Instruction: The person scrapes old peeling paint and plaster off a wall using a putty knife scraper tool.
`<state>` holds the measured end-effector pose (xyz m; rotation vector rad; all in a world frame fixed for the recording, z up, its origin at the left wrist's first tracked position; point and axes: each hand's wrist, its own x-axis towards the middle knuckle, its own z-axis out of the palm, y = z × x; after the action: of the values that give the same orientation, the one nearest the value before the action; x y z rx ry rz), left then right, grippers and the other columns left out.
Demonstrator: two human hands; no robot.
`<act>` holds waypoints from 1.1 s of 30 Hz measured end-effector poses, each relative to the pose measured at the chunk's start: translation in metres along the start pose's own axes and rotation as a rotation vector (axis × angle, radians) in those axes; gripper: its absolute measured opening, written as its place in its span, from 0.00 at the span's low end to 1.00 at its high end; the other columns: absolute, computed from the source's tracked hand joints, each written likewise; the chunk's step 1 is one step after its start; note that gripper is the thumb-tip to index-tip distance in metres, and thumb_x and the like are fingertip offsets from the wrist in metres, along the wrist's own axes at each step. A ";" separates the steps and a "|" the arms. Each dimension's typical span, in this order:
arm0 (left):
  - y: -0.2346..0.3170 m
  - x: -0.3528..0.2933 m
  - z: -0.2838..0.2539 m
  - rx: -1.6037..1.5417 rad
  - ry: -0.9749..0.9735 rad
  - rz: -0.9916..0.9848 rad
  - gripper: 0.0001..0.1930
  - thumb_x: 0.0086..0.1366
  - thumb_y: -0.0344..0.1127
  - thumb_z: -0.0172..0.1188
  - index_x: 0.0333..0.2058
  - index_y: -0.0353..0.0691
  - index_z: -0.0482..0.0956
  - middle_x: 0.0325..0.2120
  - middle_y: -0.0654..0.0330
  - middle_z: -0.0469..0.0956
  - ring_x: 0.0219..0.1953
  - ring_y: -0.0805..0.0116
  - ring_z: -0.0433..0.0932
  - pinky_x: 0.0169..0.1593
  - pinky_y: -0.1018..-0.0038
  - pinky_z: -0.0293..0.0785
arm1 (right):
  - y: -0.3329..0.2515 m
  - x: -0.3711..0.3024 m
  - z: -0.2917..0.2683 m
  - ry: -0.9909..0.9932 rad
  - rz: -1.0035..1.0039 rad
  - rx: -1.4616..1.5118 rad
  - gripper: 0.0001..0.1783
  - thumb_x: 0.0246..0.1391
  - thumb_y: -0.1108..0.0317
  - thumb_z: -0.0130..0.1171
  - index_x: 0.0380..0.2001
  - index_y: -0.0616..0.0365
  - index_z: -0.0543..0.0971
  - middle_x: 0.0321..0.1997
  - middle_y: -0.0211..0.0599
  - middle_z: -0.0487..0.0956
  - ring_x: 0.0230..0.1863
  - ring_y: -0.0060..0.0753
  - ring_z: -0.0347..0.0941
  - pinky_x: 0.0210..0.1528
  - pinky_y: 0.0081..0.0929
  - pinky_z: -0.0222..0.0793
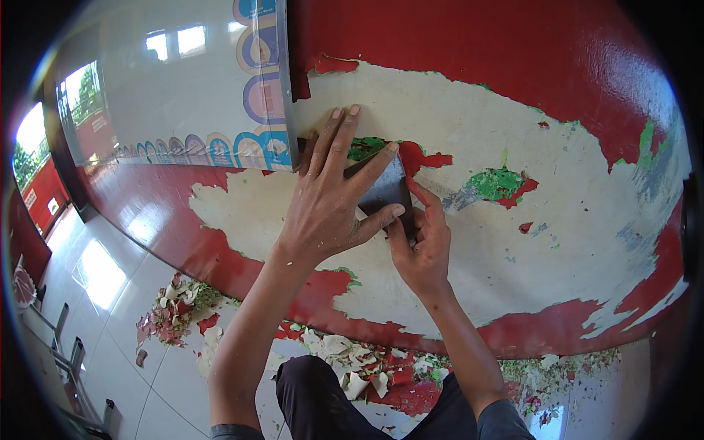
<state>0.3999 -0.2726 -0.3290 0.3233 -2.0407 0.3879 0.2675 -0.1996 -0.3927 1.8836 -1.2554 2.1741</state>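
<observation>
A dark, flat metal scraper [386, 185] lies against the red-painted wall [469, 37], by a small patch of green and red paint [367, 149]. My right hand [423, 242] is closed round the scraper's right and lower edge, its index finger stretched along the side. From the left, my left hand [323, 187] lies spread over the wall, fingers pointing up. Its index fingertip and thumb touch the scraper's face, while the other fingers reach up beside the board's corner. Around both hands the paint is stripped to a pale bare surface [477, 257] with ragged edges.
A glossy whiteboard [183, 88] with a colourful border hangs at upper left, its edge close to my left fingers. Paint flakes [352, 356] lie along the wall's foot, with another heap [176, 312] on the tiled floor [117, 352]. Metal furniture legs [77, 352] stand at lower left.
</observation>
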 end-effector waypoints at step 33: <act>0.007 0.003 0.002 0.037 0.063 -0.044 0.30 0.50 0.57 0.64 0.48 0.46 0.77 0.61 0.48 0.55 0.64 0.43 0.54 0.61 0.47 0.56 | -0.019 0.011 -0.012 -0.086 0.107 -0.119 0.26 0.50 0.81 0.52 0.54 0.59 0.65 0.19 0.43 0.73 0.20 0.34 0.74 0.25 0.23 0.65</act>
<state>0.3944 -0.2672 -0.3284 0.3741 -1.9632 0.4044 0.2638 -0.1857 -0.3724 1.9248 -1.4981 2.0334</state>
